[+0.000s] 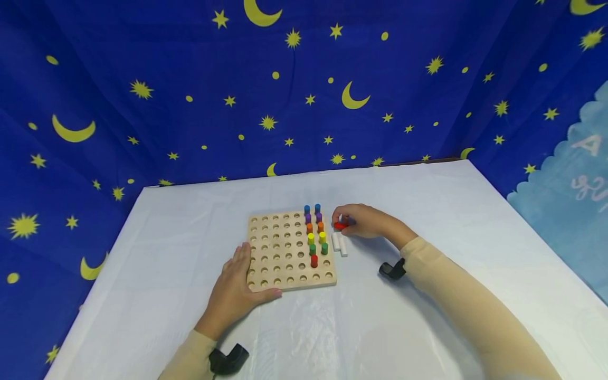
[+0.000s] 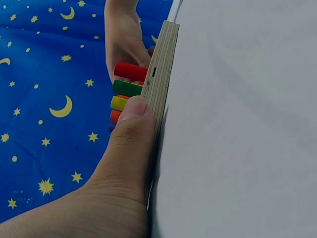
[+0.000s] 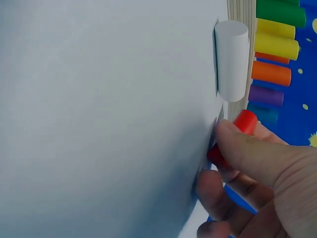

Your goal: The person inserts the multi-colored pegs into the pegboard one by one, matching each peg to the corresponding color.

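My left hand (image 1: 233, 287) rests at the front left corner of a wooden pegboard (image 1: 328, 282). Its fingers lie along the left side, and the straight thumb (image 2: 131, 124) touches the front edge. Just right of the board, my right hand (image 1: 366, 220) pinches a red peg (image 3: 246, 121) between thumb and fingers, low over the table. Paired blue, purple, orange, yellow (image 1: 311, 238) and green pegs (image 1: 312, 249) stand upright in the board's right two columns. A single red peg (image 1: 314, 261) stands nearer the front, with an empty hole to its right.
Two white pegs (image 1: 343, 246) lie on the white-covered table (image 1: 190, 227) against the board's right side. Black wrist devices (image 1: 229, 360) are worn on both sleeves. A blue curtain (image 1: 190, 126) with moons and stars hangs behind the table.
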The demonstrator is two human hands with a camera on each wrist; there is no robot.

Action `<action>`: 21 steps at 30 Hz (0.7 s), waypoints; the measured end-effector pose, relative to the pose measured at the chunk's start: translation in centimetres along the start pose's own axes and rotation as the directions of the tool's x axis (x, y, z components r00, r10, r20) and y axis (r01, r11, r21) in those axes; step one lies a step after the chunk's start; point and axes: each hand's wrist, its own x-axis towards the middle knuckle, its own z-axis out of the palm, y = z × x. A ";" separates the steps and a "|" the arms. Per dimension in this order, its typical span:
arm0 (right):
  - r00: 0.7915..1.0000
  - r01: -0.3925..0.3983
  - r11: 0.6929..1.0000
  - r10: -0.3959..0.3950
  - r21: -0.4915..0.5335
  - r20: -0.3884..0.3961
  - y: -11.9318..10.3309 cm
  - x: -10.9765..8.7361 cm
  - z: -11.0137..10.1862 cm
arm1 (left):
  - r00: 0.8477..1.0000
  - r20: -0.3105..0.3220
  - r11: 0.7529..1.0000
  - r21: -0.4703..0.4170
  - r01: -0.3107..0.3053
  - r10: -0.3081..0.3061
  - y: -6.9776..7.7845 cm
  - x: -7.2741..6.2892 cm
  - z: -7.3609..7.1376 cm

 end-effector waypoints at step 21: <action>0.987 -0.022 0.880 0.094 0.474 -0.129 -2.1 -4.2 1.2 | 1.000 -0.014 1.000 0.014 -0.007 0.007 -0.1 0.0 0.2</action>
